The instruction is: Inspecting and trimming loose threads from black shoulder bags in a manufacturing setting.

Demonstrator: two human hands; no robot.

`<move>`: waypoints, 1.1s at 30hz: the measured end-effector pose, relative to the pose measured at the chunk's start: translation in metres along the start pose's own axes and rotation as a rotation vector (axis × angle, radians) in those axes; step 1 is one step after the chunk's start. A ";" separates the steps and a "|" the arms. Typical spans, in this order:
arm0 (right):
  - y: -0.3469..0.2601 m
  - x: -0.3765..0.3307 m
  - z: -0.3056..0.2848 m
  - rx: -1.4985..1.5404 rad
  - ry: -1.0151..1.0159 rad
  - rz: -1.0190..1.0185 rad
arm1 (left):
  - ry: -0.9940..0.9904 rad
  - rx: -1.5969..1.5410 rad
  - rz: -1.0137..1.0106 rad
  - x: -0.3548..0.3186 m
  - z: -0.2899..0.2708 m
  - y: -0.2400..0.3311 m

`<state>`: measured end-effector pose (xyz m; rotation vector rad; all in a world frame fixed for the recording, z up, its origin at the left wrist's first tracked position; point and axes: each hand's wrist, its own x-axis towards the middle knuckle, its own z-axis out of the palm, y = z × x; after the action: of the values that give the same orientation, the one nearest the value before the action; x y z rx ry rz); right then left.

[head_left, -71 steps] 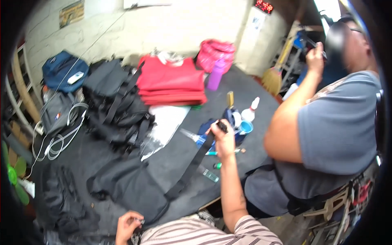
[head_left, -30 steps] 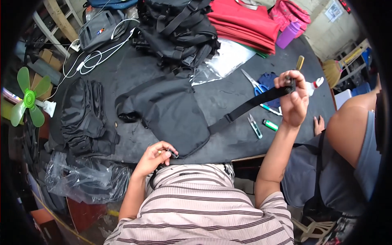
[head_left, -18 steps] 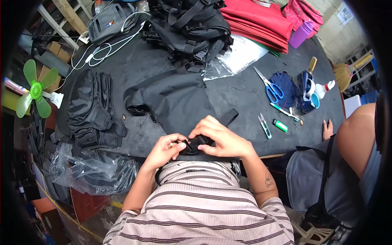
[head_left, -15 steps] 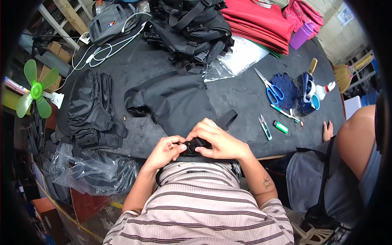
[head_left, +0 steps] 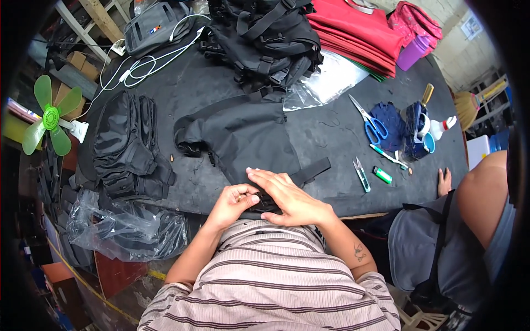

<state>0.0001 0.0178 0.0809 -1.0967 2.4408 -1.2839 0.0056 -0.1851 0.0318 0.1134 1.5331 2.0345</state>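
A black fabric bag [head_left: 248,132] lies on the table in front of me, its near end at the table edge by my waist. My left hand [head_left: 234,205] is closed, thumb against bent fingers, on a small black part at the bag's near end; its exact kind is hidden. Over that same end my right hand [head_left: 292,201] rests with fingers stretched out and thumb apart, covering part of the fabric. A black webbing strap [head_left: 313,171] sticks out beyond its fingers to the right.
Black bags [head_left: 265,44] pile up at the back, beside red fabric [head_left: 359,36]. Another black bag [head_left: 124,146] lies left, near a green fan [head_left: 51,117]. Scissors [head_left: 371,124], thread snips [head_left: 361,175] and a green lighter [head_left: 382,175] lie right. Another person's hand [head_left: 444,182] rests at the edge.
My right hand's fingers have gone from bent round the black part to stretched out over it. The left hand keeps its pinch. The strap now shows further out to the right.
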 end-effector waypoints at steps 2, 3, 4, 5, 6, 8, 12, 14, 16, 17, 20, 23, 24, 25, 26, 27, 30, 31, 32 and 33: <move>-0.004 0.002 0.006 -0.054 -0.073 -0.006 | -0.004 -0.084 0.034 0.000 0.013 0.000; -0.004 0.001 0.011 0.006 -0.027 -0.016 | -0.008 -0.083 0.031 -0.001 0.015 -0.001; -0.005 0.000 0.012 0.003 -0.024 -0.014 | 0.013 -0.094 0.034 -0.001 0.017 -0.001; -0.006 -0.001 0.013 0.014 0.019 -0.004 | 0.033 -0.105 0.038 0.001 0.019 0.002; -0.007 -0.001 0.013 0.025 0.063 0.006 | 0.033 -0.097 -0.016 -0.002 0.019 0.007; -0.005 -0.004 0.011 -0.087 0.155 -0.027 | -0.009 -0.220 -0.020 -0.006 0.017 0.015; 0.004 -0.019 -0.012 -0.324 0.281 0.021 | -0.166 0.055 0.109 -0.006 0.011 0.033; 0.017 -0.036 -0.030 -0.546 0.411 0.043 | -0.227 0.222 0.126 -0.010 0.002 0.045; 0.030 -0.050 -0.040 -0.614 0.710 0.072 | -0.238 0.316 0.269 -0.012 -0.014 0.048; 0.039 -0.053 -0.041 -0.611 0.944 0.103 | -0.241 0.280 0.343 -0.014 -0.026 0.044; 0.055 -0.058 -0.034 -0.320 1.207 0.392 | -0.195 0.322 0.234 -0.026 -0.045 0.037; 0.064 -0.057 -0.017 0.057 1.186 0.499 | -0.205 0.630 0.214 -0.025 -0.047 0.031; 0.065 -0.056 -0.015 0.236 1.191 0.522 | -0.201 0.752 0.224 -0.023 -0.045 0.031; 0.064 -0.054 -0.013 0.362 1.217 0.492 | -0.142 0.580 0.206 -0.024 -0.038 0.033; 0.063 -0.055 -0.014 0.363 1.217 0.494 | -0.082 0.596 0.180 -0.025 -0.030 0.043; 0.062 -0.056 -0.015 0.385 1.228 0.481 | -0.023 0.611 0.155 -0.023 -0.023 0.052; 0.060 -0.058 -0.015 0.414 1.229 0.448 | 0.242 0.709 0.383 -0.007 -0.008 0.052; 0.059 -0.059 -0.016 0.420 1.219 0.428 | 0.222 0.783 0.436 -0.002 -0.003 0.057; 0.058 -0.059 -0.016 0.419 1.220 0.425 | 0.157 0.748 0.431 0.003 0.003 0.057; 0.056 -0.059 -0.017 0.427 1.217 0.425 | 0.093 0.712 0.427 0.008 0.009 0.056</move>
<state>0.0049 0.0886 0.0376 0.5004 2.5080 -2.5599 -0.0193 -0.1828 0.0832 0.6759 2.3915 1.6909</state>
